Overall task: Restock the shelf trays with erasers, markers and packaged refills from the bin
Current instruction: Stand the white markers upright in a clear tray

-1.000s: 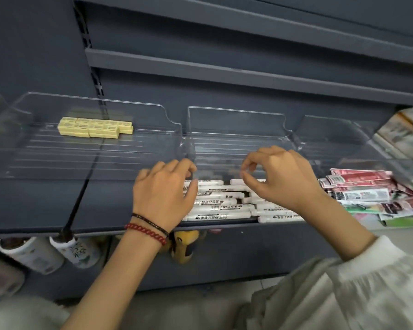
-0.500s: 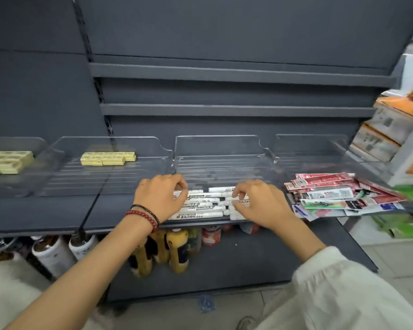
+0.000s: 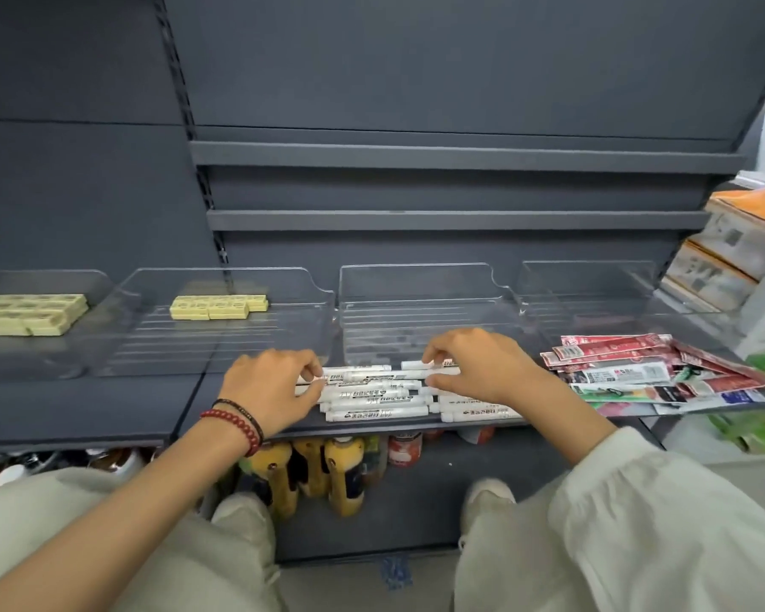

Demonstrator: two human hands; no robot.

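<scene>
Several white markers (image 3: 374, 396) lie stacked in rows at the front of the middle clear tray (image 3: 416, 289). My left hand (image 3: 269, 388) is at their left ends, with fingers and thumb curled round the ends of a few. My right hand (image 3: 475, 368) is at the pile's right side, its forefinger and thumb pinching a marker near the top. Yellow erasers (image 3: 218, 307) sit at the back of the tray to the left, and more erasers (image 3: 25, 313) fill the far-left tray. Red, white and green packaged refills (image 3: 637, 375) lie fanned in the right tray (image 3: 592, 280).
The trays stand on a dark grey shelf (image 3: 76, 408) with two bare shelves (image 3: 456, 156) above. Yellow bottles (image 3: 343, 474) and cans stand on the lower shelf beneath the markers. Orange-and-white boxes (image 3: 734, 245) are stacked at the right edge. My knees are close to the shelf base.
The view has pulled back and tilted up, showing more shelving and my knees. Both hands have stayed on the marker pile, shifting only slightly at its ends.
</scene>
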